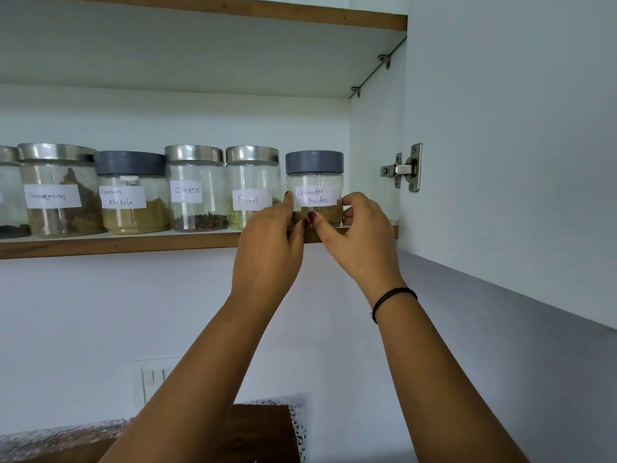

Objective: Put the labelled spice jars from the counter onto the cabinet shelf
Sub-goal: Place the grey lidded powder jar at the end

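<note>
A row of labelled glass jars stands on the cabinet shelf (117,243). From the left: cinnamon (58,190), garam masala (132,192), cloves (195,188) and fennel (252,187). At the right end stands the coriander powder jar (314,182), which has a grey lid. My left hand (270,242) touches its left side with thumb and fingertips. My right hand (362,233) cups its right side. Both hands hold the jar as it rests on the shelf near the front edge.
The cabinet's right wall (374,128) is close beside the coriander jar, with a metal hinge (404,168) further right. Another shelf (233,8) lies above. A wall switch (153,379) and a speckled counter (50,439) are below.
</note>
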